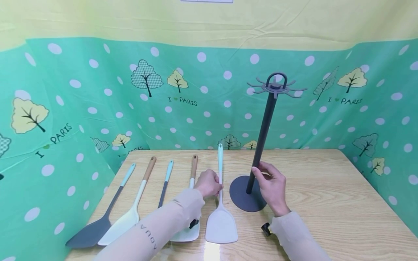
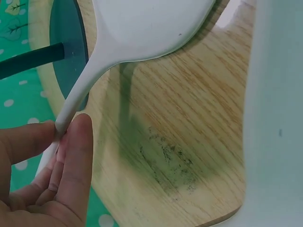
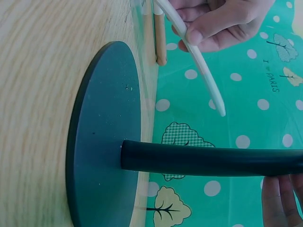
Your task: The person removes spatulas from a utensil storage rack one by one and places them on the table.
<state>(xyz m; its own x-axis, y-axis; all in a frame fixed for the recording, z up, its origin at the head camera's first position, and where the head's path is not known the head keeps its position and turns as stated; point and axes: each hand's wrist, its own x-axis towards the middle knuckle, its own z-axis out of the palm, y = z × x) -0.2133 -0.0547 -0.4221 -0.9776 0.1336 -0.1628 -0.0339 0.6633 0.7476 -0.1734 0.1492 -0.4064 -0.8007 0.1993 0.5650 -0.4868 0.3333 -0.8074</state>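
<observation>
My left hand (image 1: 209, 183) pinches the shaft of a white spatula (image 1: 222, 226) with a light blue handle. In the left wrist view the thumb and fingers close on the thin shaft, and the spatula's head (image 2: 151, 26) is tilted up from the table. My right hand (image 1: 271, 186) grips the pole of a dark utensil stand (image 1: 263, 134), low down above its round base (image 1: 240, 192). Hooks (image 1: 295, 90) and a loop top the stand, with nothing hanging on them. The right wrist view shows the stand's base (image 3: 106, 142) and only some fingertips (image 3: 277, 198) at the pole.
Left of the held spatula lie a dark spatula (image 1: 93, 230), a white one with a brown handle (image 1: 122, 223), a blue-handled utensil (image 1: 166, 177) and another brown-handled one (image 1: 193, 166), partly under my left sleeve. The wooden table (image 1: 336, 203) meets a green patterned cloth (image 1: 212, 108) behind.
</observation>
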